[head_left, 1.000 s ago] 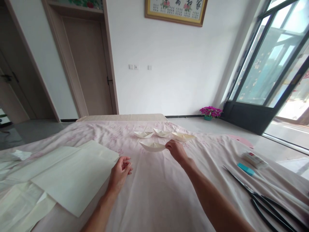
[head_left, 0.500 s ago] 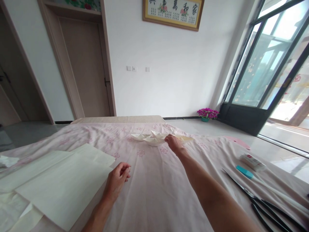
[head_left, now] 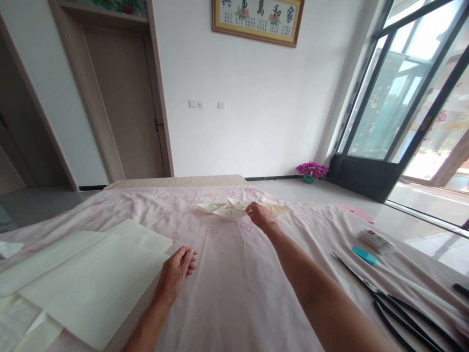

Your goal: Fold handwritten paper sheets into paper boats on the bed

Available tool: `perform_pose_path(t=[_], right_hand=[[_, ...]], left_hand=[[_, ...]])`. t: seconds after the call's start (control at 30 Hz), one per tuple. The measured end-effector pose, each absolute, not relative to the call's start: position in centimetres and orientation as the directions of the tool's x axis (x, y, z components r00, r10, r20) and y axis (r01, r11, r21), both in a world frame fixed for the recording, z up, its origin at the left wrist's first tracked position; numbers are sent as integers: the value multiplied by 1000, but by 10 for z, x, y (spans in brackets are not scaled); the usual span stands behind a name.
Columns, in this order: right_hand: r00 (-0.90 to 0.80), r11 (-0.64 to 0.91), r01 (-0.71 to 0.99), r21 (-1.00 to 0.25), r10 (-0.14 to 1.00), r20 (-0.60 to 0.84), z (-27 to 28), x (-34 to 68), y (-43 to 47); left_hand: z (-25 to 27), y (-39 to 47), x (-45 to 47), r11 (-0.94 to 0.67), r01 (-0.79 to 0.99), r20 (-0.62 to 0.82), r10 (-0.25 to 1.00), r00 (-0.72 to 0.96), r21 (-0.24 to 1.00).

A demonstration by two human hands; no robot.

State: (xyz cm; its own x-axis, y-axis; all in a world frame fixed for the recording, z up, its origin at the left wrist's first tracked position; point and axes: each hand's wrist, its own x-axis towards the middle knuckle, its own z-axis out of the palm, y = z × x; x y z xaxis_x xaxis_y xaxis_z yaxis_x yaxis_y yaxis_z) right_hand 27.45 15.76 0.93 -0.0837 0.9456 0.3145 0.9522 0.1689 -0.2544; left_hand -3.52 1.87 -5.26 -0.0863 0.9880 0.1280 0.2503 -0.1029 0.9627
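Note:
My right hand (head_left: 259,215) reaches far out over the cloth, its fingers pinched on the edge of a cream folded paper boat (head_left: 230,213). More folded paper boats stand close around it, and one yellowish paper boat (head_left: 279,209) shows partly behind the hand. Nearer to me, my left hand (head_left: 179,266) hangs with its fingers curled closed and nothing visible in them. Just left of it lie several pale paper sheets (head_left: 91,278), overlapping one another.
A pink flowered cloth (head_left: 234,293) covers the surface. On the right lie black-handled scissors (head_left: 370,286), a turquoise-ended white tool (head_left: 364,255) and a small white pack (head_left: 377,240). A potted purple flower (head_left: 311,171) stands on the floor by the glass door.
The view has shifted slightly to the right. My right hand stays at the paper boat, and the fingers of my left hand have turned a little.

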Motion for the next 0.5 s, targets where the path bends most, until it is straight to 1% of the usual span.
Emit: perform_pose_path(t=[0.1,0.17,0.23,0.3,0.37,0.4,0.5], right_hand=[[-40,144,948,-284,939,342,13,274,153],[17,105,944,-312,931,365,15,274,144],[76,59,937,-344,927,367,13,273,128],[97,36,928,-370,938,333,9,270,104],[57,55,921,-386,960,273,1,264,71],[18,80,917,-390,970,243,-4,260,52],[-98,163,909,-385,978,183,-17,247,-4]], left_hand=[[-52,18,-35,-112,251,135,988,-75,962],[-52,17,-34,-130,277,153,986,-66,952],[-51,16,-33,-159,336,189,980,-57,928],[-50,14,-32,-202,424,234,972,-24,883],[-48,12,-30,-253,534,283,959,27,807],[-48,10,-29,-277,603,308,950,54,749],[-45,7,-25,-309,811,362,923,129,497]])
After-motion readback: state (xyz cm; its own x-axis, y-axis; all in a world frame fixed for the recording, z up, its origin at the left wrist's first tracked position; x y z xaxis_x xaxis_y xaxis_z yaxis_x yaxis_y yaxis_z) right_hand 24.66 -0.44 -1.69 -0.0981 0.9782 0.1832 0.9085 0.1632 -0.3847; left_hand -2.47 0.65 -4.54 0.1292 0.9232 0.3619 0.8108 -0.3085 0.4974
